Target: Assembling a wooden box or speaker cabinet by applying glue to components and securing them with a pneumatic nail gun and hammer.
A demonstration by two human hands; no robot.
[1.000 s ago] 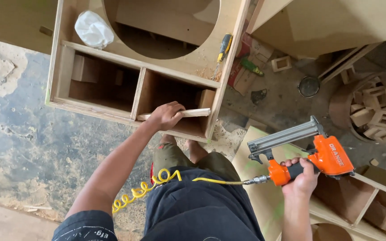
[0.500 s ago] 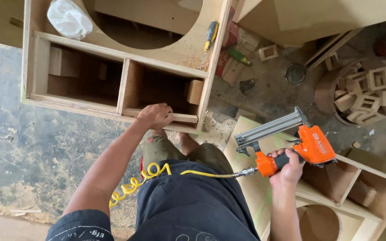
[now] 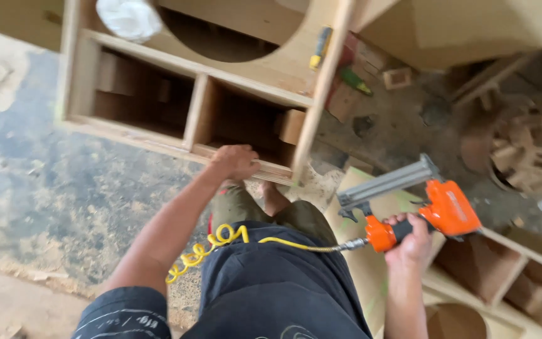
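The left hand (image 3: 236,162) presses fingers-down on the wood strip (image 3: 270,169) — running left-right along the box (image 3: 196,107) edge — while the right hand (image 3: 412,242) grips the nail gun (image 3: 409,204), well apart to the right.

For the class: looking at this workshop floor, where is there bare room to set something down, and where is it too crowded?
Free: the dusty concrete floor left of the left hand, bordered by the wooden cabinet above. Crowded: right of the cabinet, wood offcuts and scraps cover the ground; below the right hand with its orange nail gun lies another wooden box.
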